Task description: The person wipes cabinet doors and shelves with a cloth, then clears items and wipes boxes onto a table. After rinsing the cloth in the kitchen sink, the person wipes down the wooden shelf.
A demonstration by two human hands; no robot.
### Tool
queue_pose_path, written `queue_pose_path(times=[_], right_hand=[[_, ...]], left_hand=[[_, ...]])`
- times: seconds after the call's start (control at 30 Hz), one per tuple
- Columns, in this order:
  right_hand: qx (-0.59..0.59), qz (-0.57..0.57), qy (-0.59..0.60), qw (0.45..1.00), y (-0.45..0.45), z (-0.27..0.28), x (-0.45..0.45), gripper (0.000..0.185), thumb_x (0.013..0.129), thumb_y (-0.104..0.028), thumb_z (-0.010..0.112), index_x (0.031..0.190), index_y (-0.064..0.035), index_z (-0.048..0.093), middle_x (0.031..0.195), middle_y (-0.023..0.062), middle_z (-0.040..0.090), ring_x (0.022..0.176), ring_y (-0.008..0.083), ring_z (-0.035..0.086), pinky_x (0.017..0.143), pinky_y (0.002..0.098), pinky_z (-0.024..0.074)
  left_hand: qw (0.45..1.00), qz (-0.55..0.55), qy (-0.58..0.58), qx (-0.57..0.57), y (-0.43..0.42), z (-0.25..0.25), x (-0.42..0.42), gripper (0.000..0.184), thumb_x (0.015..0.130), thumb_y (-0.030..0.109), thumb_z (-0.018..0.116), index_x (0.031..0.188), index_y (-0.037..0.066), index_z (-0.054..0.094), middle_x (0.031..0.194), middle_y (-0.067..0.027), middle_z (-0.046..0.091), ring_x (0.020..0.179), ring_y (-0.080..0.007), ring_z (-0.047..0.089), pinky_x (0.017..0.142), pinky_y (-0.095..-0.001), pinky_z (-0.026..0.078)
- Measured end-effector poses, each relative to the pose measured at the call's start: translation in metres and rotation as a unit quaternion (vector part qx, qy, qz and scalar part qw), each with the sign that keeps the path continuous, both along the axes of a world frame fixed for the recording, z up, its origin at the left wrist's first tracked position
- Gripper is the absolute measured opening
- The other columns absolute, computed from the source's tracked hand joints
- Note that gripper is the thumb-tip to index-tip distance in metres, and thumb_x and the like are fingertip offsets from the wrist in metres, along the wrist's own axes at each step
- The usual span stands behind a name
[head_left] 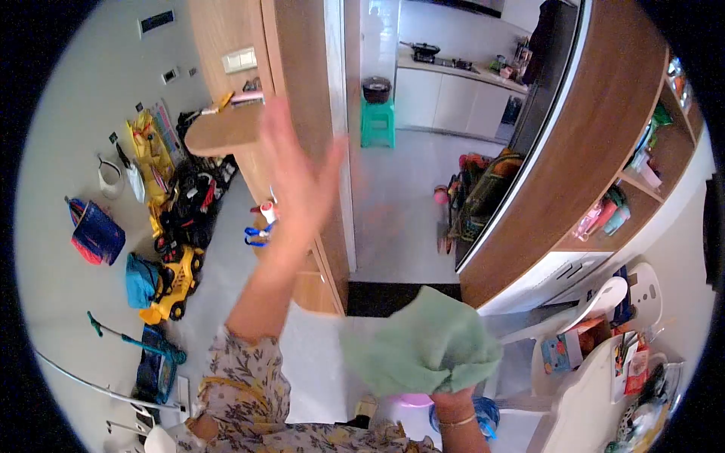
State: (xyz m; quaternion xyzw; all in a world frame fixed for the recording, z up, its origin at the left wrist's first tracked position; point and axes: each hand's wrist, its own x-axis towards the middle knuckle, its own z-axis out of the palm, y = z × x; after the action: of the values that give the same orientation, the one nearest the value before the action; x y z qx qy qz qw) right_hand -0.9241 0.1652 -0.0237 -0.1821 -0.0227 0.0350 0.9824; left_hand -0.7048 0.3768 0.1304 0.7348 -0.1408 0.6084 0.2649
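My left hand point(298, 174) is raised in front of me, its thumb apart from the stretched fingers. It holds nothing and is somewhat blurred, in line with the wooden cabinet edge beside the doorway. A pale green cloth point(423, 343) hangs bunched and spread out low in the middle of the view. Under its lower right corner, my right hand point(451, 396) grips it; most of the fingers are hidden by the fabric. Below the cloth, part of a pink basin point(414, 400) shows near the floor.
A doorway with a dark mat point(377, 298) leads to a kitchen with a green stool point(377, 123). To the right are a cluttered white table point(578, 400) and a white chair point(604, 298). Leftward, a yellow toy truck point(180, 285) and a scooter point(140, 343) stand along the wall.
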Motion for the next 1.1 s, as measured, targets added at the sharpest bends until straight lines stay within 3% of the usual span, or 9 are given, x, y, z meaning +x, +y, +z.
queue_pose_path(times=[0.03,0.17,0.33,0.5,0.57,0.67,0.73,0.97,1.1], right_hand=[[-0.089,-0.058,0.015,0.994,-0.001,-0.002,-0.004,0.078,0.082,-0.067,0.042,0.139,-0.0153,0.034,0.141,0.0127,0.037,0.129,0.0343,0.037,0.106,0.0559,0.0275],[-0.030,-0.060,0.016,0.998,-0.017,0.010,-0.014,0.073,0.083,-0.064,0.045,0.136,-0.0144,0.039,0.136,0.0116,0.043,0.124,0.0337,0.043,0.105,0.0521,0.0325],[0.020,-0.194,0.130,0.972,-0.064,-0.026,-0.053,0.062,0.085,-0.057,0.047,0.129,-0.0140,0.047,0.125,0.0104,0.054,0.110,0.0296,0.054,0.095,0.0476,0.0432],[-0.194,-0.307,0.178,0.915,-0.114,-0.021,-0.116,0.061,0.086,-0.055,0.047,0.131,-0.0133,0.045,0.126,0.0119,0.052,0.113,0.0312,0.052,0.096,0.0482,0.0427],[-0.003,-0.272,0.115,0.955,-0.122,-0.028,-0.113,0.060,0.086,-0.052,0.048,0.130,-0.0118,0.046,0.128,0.0122,0.051,0.115,0.0313,0.051,0.097,0.0485,0.0410],[-0.007,-0.288,0.088,0.954,-0.127,-0.034,-0.113,0.058,0.087,-0.051,0.047,0.130,-0.0113,0.046,0.129,0.0121,0.050,0.116,0.0309,0.050,0.098,0.0480,0.0404],[-0.020,-0.300,0.074,0.951,-0.134,-0.029,-0.110,0.057,0.088,-0.050,0.047,0.130,-0.0108,0.046,0.130,0.0116,0.050,0.116,0.0307,0.050,0.097,0.0475,0.0411],[0.016,-0.329,-0.001,0.944,-0.139,0.007,-0.079,0.058,0.087,-0.053,0.047,0.128,-0.0114,0.048,0.129,0.0100,0.051,0.114,0.0298,0.051,0.095,0.0460,0.0441],[-0.045,-0.398,-0.015,0.916,-0.159,0.050,-0.041,0.056,0.088,-0.050,0.048,0.128,-0.0113,0.048,0.126,0.0093,0.053,0.112,0.0291,0.053,0.092,0.0449,0.0466]], left_hand=[[0.999,0.028,-0.034,-0.008,0.015,0.023,0.026,0.083,0.074,0.026,0.072,0.138,-0.003,0.026,0.133,-0.0276,0.036,0.124,-0.0426,0.036,0.104,-0.0462,0.031],[0.997,0.083,0.002,-0.001,0.041,0.066,0.095,0.088,0.074,0.030,0.072,0.137,-0.006,0.022,0.135,-0.0310,0.030,0.123,-0.0447,0.035,0.103,-0.0468,0.032],[0.985,0.147,-0.073,0.045,0.058,0.049,0.145,0.084,0.076,0.027,0.070,0.142,0.008,0.022,0.123,-0.0254,0.049,0.102,-0.0434,0.052,0.088,-0.0457,0.044],[0.984,0.173,0.013,0.023,0.101,0.064,0.189,0.080,0.078,0.042,0.063,0.139,0.008,0.024,0.123,-0.0221,0.045,0.109,-0.0400,0.045,0.088,-0.0516,0.041],[0.976,0.201,0.084,-0.006,0.109,0.055,0.217,0.079,0.079,0.048,0.060,0.138,0.008,0.025,0.123,-0.0208,0.044,0.111,-0.0387,0.043,0.087,-0.0539,0.041],[0.959,0.228,0.161,-0.045,0.111,0.060,0.215,0.080,0.080,0.056,0.056,0.136,0.008,0.026,0.123,-0.0189,0.042,0.115,-0.0366,0.039,0.087,-0.0575,0.039],[0.978,0.195,0.071,0.031,0.127,0.061,0.215,0.076,0.078,0.052,0.062,0.127,0.001,0.036,0.109,-0.0217,0.051,0.098,-0.0401,0.049,0.079,-0.0519,0.044],[0.982,0.146,-0.110,0.046,0.101,0.043,0.172,0.072,0.082,0.037,0.064,0.131,-0.006,0.034,0.117,-0.0266,0.047,0.105,-0.0419,0.049,0.089,-0.0459,0.041],[0.994,0.086,-0.063,-0.008,0.087,0.035,0.159,0.070,0.084,0.032,0.064,0.134,-0.005,0.031,0.124,-0.0262,0.043,0.115,-0.0407,0.043,0.098,-0.0428,0.035]])
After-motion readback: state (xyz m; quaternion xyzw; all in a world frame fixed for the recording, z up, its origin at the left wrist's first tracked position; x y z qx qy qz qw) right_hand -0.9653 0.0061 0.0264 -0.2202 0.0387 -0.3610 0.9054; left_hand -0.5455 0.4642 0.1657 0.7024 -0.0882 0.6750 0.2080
